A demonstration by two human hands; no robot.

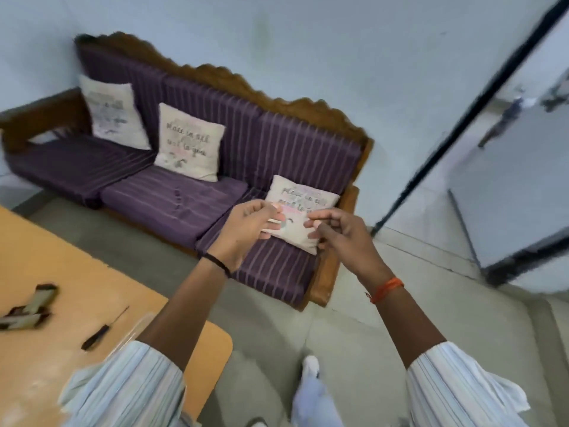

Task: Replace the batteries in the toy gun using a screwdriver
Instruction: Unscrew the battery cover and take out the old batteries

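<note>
Head view, places given from the orange table (77, 272).

Item 1: toy gun (29, 306), blurred, lying on the table near its left edge. Judged light, rigid plastic, likely slick; best held by the grip or body with the battery cover up.

Item 2: screwdriver (103, 329), dark handle and thin shaft, on the table just right of the toy gun, apart from it. Judged light and stiff; take it by the handle.

Item 3: left hand (246, 229), raised right of the table, over the purple sofa (172, 208); fingers curled, possibly pinching something small, not clear.

Item 4: right hand (341, 235), further right; fingers curled likewise, contents unclear.

Batteries: none discernible.
</note>
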